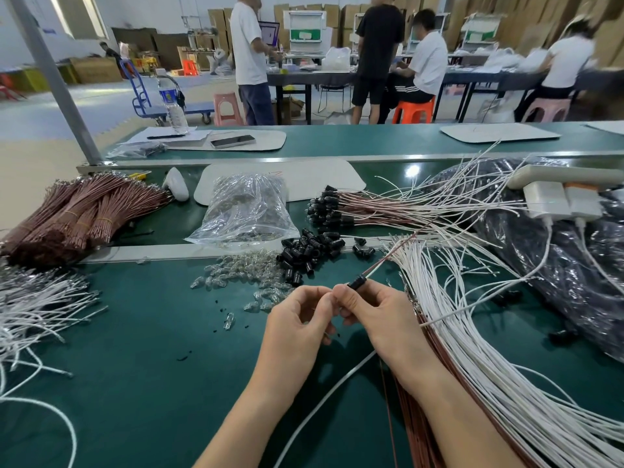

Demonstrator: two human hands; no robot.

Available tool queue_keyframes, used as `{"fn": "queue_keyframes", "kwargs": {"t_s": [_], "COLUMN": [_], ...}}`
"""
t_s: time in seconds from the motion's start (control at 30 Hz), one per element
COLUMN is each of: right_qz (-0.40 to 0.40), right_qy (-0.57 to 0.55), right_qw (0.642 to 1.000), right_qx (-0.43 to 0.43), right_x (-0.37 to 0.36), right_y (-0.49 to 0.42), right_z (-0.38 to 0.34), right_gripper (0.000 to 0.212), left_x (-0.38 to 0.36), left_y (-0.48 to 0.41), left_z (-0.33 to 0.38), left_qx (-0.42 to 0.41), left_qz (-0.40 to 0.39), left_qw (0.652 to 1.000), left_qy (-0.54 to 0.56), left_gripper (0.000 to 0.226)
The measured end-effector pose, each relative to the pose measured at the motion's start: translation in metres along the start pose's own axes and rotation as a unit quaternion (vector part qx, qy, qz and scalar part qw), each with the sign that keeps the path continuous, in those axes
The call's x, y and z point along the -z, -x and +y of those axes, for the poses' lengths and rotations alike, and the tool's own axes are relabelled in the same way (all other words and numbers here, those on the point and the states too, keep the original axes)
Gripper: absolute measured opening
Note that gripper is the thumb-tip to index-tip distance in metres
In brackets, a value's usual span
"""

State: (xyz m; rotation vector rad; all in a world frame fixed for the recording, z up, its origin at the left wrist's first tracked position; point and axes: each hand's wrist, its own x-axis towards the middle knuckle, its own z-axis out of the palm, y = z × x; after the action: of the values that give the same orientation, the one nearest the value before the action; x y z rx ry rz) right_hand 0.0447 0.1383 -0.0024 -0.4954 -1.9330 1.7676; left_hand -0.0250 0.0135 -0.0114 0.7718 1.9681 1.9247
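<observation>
The right hand (374, 312) pinches a black socket (357, 284) between thumb and forefinger, just above the green bench top (135, 366), near the middle of its front half. The socket's wires (388, 261) trail up and to the right. The left hand (297, 319) has its fingers curled, with the tips meeting at the socket's near end; whether they pinch anything cannot be told. Just beyond the hands lie loose glass bulbs (243, 275) and a heap of black sockets (310, 251), which reaches the metal rail (169, 253). White wires (472, 332) fan out close beside the right forearm. Bare mat lies to the left of the left forearm and toward the near edge
</observation>
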Motion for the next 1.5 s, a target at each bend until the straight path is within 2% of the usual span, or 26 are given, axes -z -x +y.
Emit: {"fn": "queue_keyframes", "kwargs": {"t_s": [0.13,0.37,0.57,0.77,1.2,1.3,1.4,1.5], "right_qz": [0.003,0.008,-0.023,-0.033,-0.025,-0.011,0.025,0.039], "right_qy": [0.002,0.005,-0.021,-0.065,-0.054,-0.066,-0.124,-0.139], "right_qw": [1.0,1.0,1.0,0.997,0.998,0.997,0.991,0.988], "right_qx": [-0.002,-0.003,0.005,-0.015,-0.029,-0.037,-0.049,-0.053], "right_x": [0.0,0.001,0.001,0.002,0.002,0.001,0.001,0.001], "right_y": [0.0,-0.001,0.0,0.0,0.0,-0.001,-0.003,-0.003], "right_z": [-0.001,0.001,-0.002,-0.003,-0.002,-0.001,-0.001,-0.003], "right_gripper": [0.022,0.031,0.015,0.02,0.02,0.023,0.022,0.016], "left_x": [0.0,-0.001,-0.001,0.001,0.008,0.015,0.03,0.041], "left_y": [0.0,0.002,0.003,0.001,0.005,0.005,0.0,-0.003], "left_z": [0.0,0.001,0.002,0.003,0.001,0.003,0.003,-0.002], "left_qx": [0.007,-0.014,-0.022,-0.01,-0.083,-0.112,-0.121,-0.085], "left_qz": [0.0,0.005,0.008,0.003,0.003,0.041,0.124,0.14], "left_qw": [1.0,1.0,1.0,1.0,0.988,0.963,0.895,0.847], "left_qy": [-0.008,-0.023,-0.014,0.009,-0.132,-0.243,-0.411,-0.505], "left_gripper": [0.011,0.013,0.012,0.012,0.01,0.008,0.017,0.025]}}
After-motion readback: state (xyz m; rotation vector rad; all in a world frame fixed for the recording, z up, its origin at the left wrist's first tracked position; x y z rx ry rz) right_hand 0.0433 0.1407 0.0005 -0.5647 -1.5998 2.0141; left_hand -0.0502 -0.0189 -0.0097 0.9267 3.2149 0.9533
